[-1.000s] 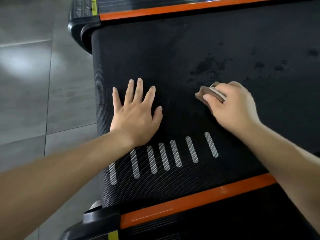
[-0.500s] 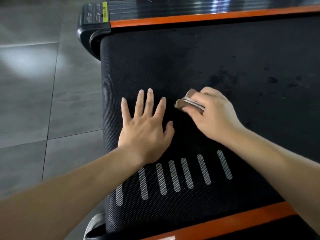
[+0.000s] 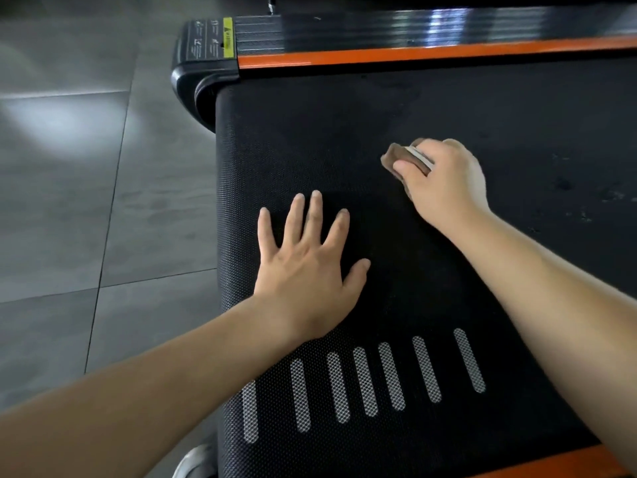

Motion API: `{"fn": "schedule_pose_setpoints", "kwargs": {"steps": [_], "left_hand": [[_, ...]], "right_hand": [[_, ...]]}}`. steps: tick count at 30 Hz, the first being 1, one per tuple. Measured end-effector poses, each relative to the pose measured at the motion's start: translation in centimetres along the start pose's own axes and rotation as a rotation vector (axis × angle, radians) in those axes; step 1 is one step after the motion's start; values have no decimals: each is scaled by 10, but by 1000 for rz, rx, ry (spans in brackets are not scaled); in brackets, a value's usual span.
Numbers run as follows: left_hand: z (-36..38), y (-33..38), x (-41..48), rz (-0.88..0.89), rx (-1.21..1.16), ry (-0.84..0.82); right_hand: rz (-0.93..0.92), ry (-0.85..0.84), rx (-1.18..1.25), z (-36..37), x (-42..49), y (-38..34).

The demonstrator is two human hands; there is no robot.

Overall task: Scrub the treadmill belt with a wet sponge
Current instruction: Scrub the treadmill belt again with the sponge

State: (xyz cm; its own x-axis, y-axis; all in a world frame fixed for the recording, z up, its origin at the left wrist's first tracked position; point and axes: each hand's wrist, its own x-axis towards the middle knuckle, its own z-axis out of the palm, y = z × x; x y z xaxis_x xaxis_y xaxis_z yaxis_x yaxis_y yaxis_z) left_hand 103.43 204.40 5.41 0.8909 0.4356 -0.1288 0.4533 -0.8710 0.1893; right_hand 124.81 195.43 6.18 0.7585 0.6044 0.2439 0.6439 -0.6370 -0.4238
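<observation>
The sponge (image 3: 399,158) is gripped by the curled right hand (image 3: 444,188) against the belt (image 3: 331,132), its long axis set from 10 to 4 o'clock, while the left hand (image 3: 306,270) is laid flat, fingers spread, at 7 o'clock.

Black textured belt (image 3: 448,270) with white mesh stripes (image 3: 365,381) near, orange trim (image 3: 413,55) far, brown sponge (image 3: 396,158), grey floor (image 3: 86,201).
</observation>
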Motion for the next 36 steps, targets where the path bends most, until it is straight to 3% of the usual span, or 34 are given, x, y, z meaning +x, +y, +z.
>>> {"fn": "schedule_pose_setpoints", "kwargs": {"steps": [2,6,11,16,21,27,32,36], "left_hand": [[-6,-7,20,-26,9,31],[-8,-16,51,-54,5,60],[-2,-15,52,-31,14,58],[-1,-16,52,-23,30,68],[-2,-16,51,-14,20,78],[-2,-16,52,-16,22,84],[1,-15,52,-12,-2,103],[0,-15,53,-8,5,97]], "right_hand": [[-40,2,-16,4,-2,-4],[-193,-184,65,-4,-12,-5],[40,-5,-33,3,48,13],[-225,-151,47,14,30,-6],[40,41,-59,15,97,14],[-197,-89,-2,24,82,-1],[82,72,-47,30,145,1],[-117,-29,9,46,136,-13]]}}
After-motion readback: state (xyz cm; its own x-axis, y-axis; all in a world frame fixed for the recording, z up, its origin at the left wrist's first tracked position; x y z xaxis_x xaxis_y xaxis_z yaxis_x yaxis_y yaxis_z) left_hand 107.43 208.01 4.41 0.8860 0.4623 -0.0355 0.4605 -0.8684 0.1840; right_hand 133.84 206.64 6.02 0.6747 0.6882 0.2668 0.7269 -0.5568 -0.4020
